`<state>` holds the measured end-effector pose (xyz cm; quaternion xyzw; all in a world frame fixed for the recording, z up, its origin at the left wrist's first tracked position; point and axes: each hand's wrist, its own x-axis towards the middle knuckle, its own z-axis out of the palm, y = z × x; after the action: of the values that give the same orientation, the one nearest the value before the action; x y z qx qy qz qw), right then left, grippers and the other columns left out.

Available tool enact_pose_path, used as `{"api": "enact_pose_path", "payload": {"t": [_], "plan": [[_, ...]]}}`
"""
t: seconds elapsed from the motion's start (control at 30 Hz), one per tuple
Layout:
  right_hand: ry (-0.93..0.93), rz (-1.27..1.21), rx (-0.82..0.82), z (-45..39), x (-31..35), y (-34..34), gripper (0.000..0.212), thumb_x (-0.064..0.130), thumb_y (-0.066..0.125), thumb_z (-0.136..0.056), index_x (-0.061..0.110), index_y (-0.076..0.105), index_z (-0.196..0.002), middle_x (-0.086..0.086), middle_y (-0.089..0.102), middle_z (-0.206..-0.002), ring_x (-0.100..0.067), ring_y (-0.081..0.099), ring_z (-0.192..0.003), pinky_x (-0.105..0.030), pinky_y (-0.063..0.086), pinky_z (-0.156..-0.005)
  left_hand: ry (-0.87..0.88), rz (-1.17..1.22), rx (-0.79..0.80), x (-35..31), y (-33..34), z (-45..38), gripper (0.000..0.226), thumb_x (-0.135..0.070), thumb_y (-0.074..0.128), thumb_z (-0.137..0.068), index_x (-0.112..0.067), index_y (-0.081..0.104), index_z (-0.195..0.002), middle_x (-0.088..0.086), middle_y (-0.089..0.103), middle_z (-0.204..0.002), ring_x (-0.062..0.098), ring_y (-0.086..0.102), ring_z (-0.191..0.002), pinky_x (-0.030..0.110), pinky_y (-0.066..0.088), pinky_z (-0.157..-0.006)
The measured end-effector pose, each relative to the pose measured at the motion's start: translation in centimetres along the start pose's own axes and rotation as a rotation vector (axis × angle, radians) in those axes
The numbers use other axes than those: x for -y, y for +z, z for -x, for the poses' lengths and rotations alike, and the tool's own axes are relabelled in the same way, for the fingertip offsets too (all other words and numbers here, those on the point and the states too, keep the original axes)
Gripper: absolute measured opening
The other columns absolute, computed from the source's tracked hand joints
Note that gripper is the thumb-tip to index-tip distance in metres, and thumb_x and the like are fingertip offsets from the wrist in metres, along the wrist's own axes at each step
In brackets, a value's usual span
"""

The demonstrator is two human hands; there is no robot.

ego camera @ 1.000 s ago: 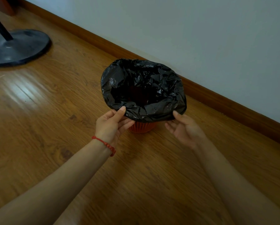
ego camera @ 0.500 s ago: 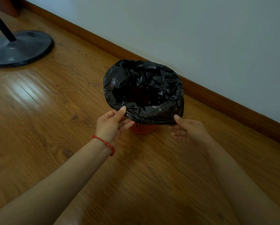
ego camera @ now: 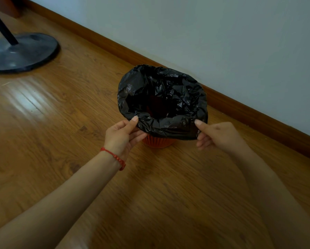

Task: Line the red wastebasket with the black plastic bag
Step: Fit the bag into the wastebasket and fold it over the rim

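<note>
Right hand (ego camera: 220,134) raised, bag (ego camera: 162,97) between hands

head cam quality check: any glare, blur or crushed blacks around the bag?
Head view: dim overall; window-like glare streaks the wooden floor at left; the black bag interior is crushed to near black, with crinkle highlights only on its rim; both forearms near the bottom edge look soft; the baseboard bows slightly, as a wide-angle lens would give; the left hand and right hand are sharp.

— How many of each?
— One red wastebasket (ego camera: 158,142), one black plastic bag (ego camera: 161,97), two hands: left hand (ego camera: 122,137), right hand (ego camera: 218,135).
— Else?
— One red bracelet (ego camera: 114,157), one stand base (ego camera: 21,53).
</note>
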<state>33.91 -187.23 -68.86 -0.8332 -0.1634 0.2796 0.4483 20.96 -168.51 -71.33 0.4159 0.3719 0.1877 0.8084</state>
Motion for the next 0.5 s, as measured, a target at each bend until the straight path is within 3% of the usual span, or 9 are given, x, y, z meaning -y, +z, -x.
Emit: {"api": "enact_pose_path", "payload": {"t": [0.13, 0.33, 0.5], "plan": [[0.035, -0.256, 0.093, -0.1, 0.4, 0.1, 0.044, 0.047, 0.053, -0.078, 0.005, 0.067, -0.081, -0.009, 0.074, -0.075, -0.020, 0.071, -0.069, -0.025, 0.059, -0.064, 0.001, -0.005, -0.002, 0.0, 0.0, 0.0, 0.016, -0.015, 0.056, -0.087, -0.005, 0.056, -0.075, 0.004, 0.073, -0.066, 0.014, 0.070, -0.063, 0.025, 0.058, -0.062], [0.225, -0.400, 0.170, -1.2, 0.0, 2.4, 0.067, 0.059, 0.055, -0.072, 0.001, 0.059, -0.106, -0.015, 0.072, -0.093, -0.023, 0.071, -0.082, -0.033, 0.058, -0.076, -0.014, -0.008, 0.005, -0.1, 0.0, 0.2, 0.014, -0.015, 0.057, -0.087, -0.003, 0.059, -0.081, 0.004, 0.073, -0.070, 0.014, 0.070, -0.066, 0.024, 0.058, -0.061], [0.256, -0.559, 0.215, -1.8, 0.5, 3.0, 0.051, 0.047, 0.060, -0.079, 0.003, 0.059, -0.103, -0.018, 0.071, -0.096, -0.025, 0.070, -0.086, -0.033, 0.058, -0.077, -0.018, 0.007, 0.007, -0.5, -0.2, 0.0, 0.012, -0.015, 0.057, -0.087, -0.004, 0.059, -0.083, 0.004, 0.073, -0.071, 0.014, 0.070, -0.065, 0.023, 0.057, -0.059]]}}
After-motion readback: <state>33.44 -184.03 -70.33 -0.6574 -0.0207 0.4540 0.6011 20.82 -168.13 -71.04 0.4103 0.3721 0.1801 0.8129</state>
